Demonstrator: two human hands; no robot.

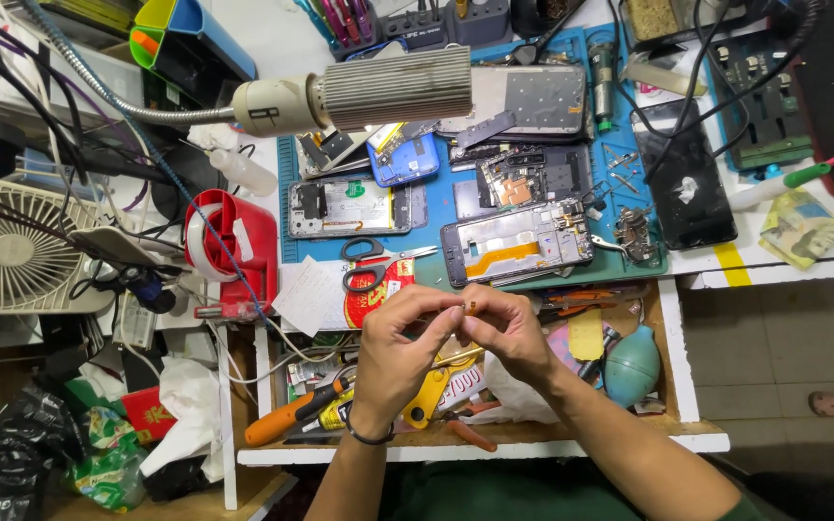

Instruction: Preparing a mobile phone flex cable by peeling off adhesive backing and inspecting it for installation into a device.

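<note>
— Looking down from the head camera, what is seen at the hands?

— Both hands are raised together over an open drawer (687,386). A tiny orange-brown part (472,308) is pinched between the fingertips of the left hand (400,349) and the right hand (511,333), so both are closed on it. What kind of part it is cannot be told, as it is too small; it may be a scrap of flex cable.

— And where is that part placed relative to the bench?

— It is held in the air just below the front edge of the blue work mat (427,268), above the drawer's clutter.

— What is laid on the mat?

— Several opened phone frames are spread there; one with an orange flex strip (516,243) is nearest the hands, and another (347,207) lies to its left. Red-handled scissors (371,263) are set at the mat's front edge. A dark phone (687,183) is placed at the right.

— Anything else nearby?

— A gooseneck lamp (378,95) is hung over the mat, a small white fan (7,253) is stood at far left, a teal dust blower (631,365) and an orange-handled screwdriver (291,417) are kept in the drawer.
</note>
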